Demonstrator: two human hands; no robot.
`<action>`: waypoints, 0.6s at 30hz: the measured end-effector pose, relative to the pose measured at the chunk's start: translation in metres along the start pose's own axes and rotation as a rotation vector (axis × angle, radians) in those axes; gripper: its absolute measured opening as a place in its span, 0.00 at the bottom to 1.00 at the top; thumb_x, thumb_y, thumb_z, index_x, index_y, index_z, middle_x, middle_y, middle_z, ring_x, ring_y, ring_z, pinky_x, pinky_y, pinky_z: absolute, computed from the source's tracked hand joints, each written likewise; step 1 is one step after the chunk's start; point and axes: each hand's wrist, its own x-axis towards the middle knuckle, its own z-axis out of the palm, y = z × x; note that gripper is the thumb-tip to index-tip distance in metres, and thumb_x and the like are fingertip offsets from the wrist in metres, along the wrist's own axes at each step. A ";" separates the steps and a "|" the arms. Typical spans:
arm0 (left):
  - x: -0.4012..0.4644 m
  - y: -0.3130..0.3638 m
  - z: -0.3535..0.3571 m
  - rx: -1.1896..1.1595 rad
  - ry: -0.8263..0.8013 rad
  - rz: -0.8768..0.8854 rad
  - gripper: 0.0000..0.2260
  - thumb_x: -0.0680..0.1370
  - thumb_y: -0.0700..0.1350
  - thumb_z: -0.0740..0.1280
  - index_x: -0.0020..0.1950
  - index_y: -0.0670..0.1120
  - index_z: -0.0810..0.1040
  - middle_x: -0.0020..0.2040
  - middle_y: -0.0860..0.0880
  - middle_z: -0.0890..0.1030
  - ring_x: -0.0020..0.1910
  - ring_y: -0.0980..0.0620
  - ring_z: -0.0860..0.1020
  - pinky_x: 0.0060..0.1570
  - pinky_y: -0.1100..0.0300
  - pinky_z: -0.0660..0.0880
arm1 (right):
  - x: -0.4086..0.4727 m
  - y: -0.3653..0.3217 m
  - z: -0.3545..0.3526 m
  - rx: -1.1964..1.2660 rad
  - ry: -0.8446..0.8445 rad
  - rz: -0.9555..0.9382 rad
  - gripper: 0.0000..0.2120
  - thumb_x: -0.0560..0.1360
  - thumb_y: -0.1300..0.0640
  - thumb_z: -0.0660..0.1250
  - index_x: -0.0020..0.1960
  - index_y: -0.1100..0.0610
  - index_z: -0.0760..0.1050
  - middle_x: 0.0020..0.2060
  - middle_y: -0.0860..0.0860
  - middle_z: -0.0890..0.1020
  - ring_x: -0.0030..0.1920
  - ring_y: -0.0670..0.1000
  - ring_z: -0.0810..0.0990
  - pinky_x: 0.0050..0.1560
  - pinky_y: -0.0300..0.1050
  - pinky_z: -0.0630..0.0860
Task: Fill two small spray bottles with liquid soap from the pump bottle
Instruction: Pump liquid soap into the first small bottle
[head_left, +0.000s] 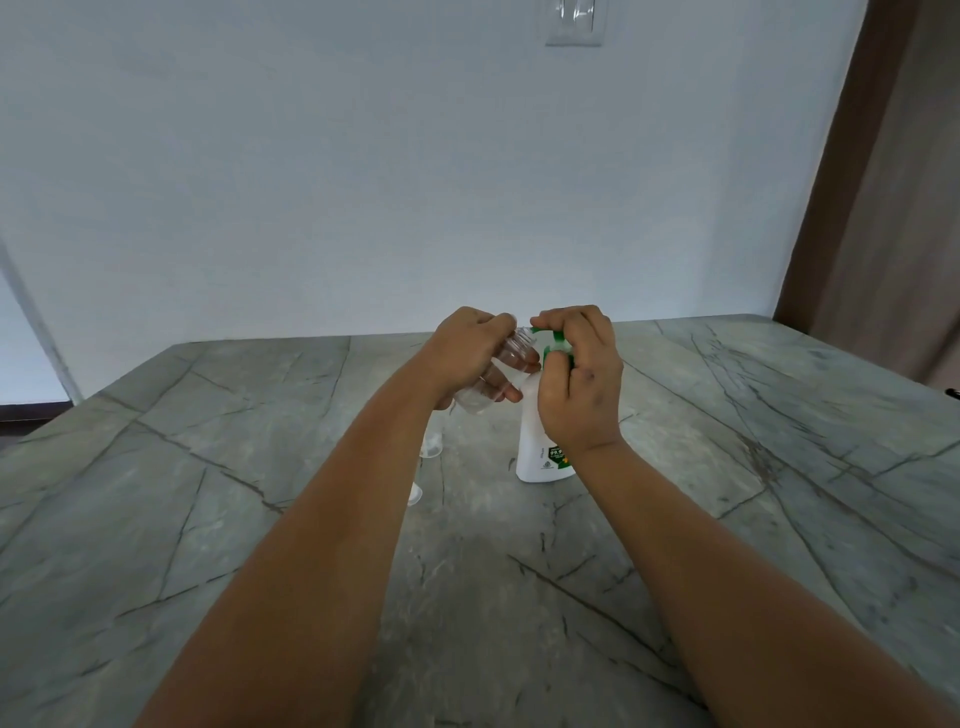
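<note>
from the head view, just above the middle of the frame, our left hand (470, 345) curls its fingers round a small clear plastic spray bottle (496, 374), tilted so its open threaded neck meets the spout, probably to catch the soap. our right hand (579, 379) curls over the green pump head of the white pump bottle (540, 447), which stands on the grey veined stone table (727, 467), seemingly ready to press. below our left forearm, two small clear pieces (430, 447) lie on the table; we cannot tell what they are.
</note>
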 end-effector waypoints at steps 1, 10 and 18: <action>0.000 0.000 0.000 0.000 0.000 0.002 0.17 0.83 0.45 0.57 0.45 0.36 0.79 0.38 0.43 0.86 0.31 0.39 0.82 0.32 0.58 0.77 | 0.000 0.001 0.000 -0.009 0.003 -0.007 0.16 0.69 0.64 0.53 0.47 0.65 0.77 0.46 0.48 0.74 0.48 0.52 0.75 0.46 0.45 0.75; 0.001 -0.001 0.000 -0.002 0.010 -0.005 0.16 0.83 0.44 0.57 0.47 0.35 0.79 0.39 0.42 0.86 0.31 0.40 0.83 0.33 0.57 0.78 | -0.002 0.001 0.000 -0.044 -0.016 -0.027 0.16 0.68 0.63 0.53 0.48 0.64 0.77 0.46 0.55 0.77 0.47 0.55 0.75 0.43 0.52 0.75; -0.001 0.000 0.001 0.005 0.004 -0.005 0.17 0.83 0.44 0.57 0.49 0.33 0.79 0.40 0.43 0.86 0.30 0.40 0.82 0.34 0.57 0.77 | 0.000 0.001 0.001 -0.040 -0.005 -0.017 0.15 0.68 0.64 0.53 0.46 0.64 0.77 0.46 0.46 0.73 0.47 0.53 0.74 0.43 0.51 0.75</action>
